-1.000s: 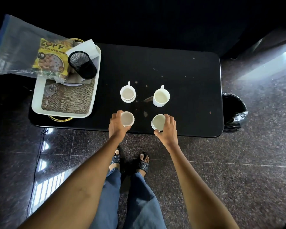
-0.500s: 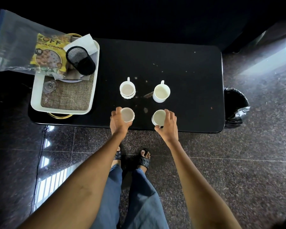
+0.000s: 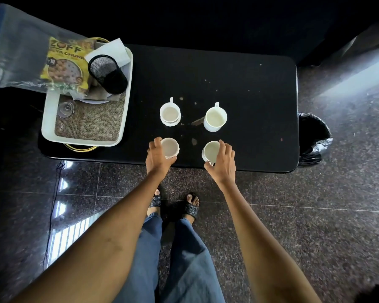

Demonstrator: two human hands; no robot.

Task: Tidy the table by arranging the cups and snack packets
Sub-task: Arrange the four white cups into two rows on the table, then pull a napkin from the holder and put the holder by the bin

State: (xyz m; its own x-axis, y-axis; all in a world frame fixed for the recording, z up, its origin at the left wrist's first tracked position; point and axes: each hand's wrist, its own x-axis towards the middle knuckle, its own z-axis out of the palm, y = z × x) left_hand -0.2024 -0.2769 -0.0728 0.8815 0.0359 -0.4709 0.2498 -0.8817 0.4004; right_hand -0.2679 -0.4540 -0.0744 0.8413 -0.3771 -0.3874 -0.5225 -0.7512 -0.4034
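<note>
Head view: the black table [image 3: 239, 84] is carrying a white tray [image 3: 127, 101] at its left edge. Your left hand [image 3: 157, 158] and right hand [image 3: 224, 160] are each curling round a cup [image 3: 170, 147], [image 3: 210, 150] at the near edge.

My bench [image 3: 239, 88] looks matt black and slightly speckled. The four cups [image 3: 214, 118] on it look like smooth glazed white ceramic. Left of the cups, a white plastic tray [image 3: 50, 130] holds rough woven burlap [image 3: 92, 123], a black wire-mesh holder [image 3: 106, 73], a glossy yellow snack packet [image 3: 64, 64] and a clear plastic bag [image 3: 18, 53]. Below the bench, the floor [image 3: 315, 204] is polished speckled stone.
</note>
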